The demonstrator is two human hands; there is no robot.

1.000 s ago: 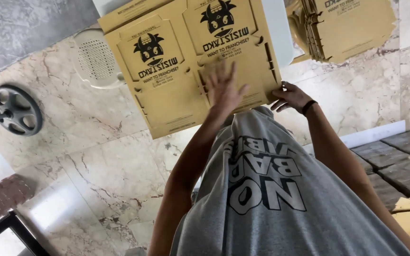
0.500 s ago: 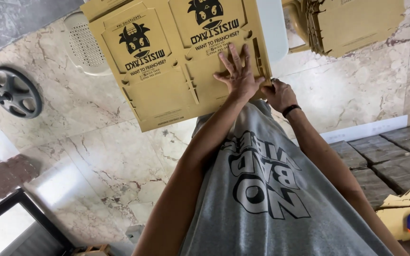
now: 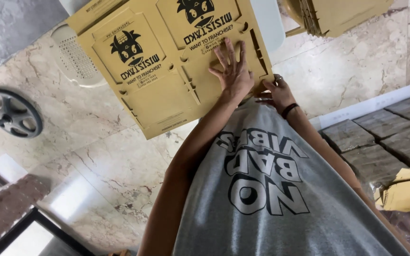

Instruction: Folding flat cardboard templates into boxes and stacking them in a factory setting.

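A packing workroom, it is looking like; flat die-cut cardboard box blanks [image 3: 167, 71] are lying out; more folded cartons [image 3: 342, 14] are stacking nearby; a marble floor [image 3: 96, 156] is showing beneath.

floor: polished beige marble floor [image 3: 110, 166], veined, glossy with daylight | left: round black fan base [image 3: 14, 113], white perforated cover [image 3: 74, 59] | right: dark grey pavers [image 3: 380, 137] beside white strip [image 3: 366, 106]
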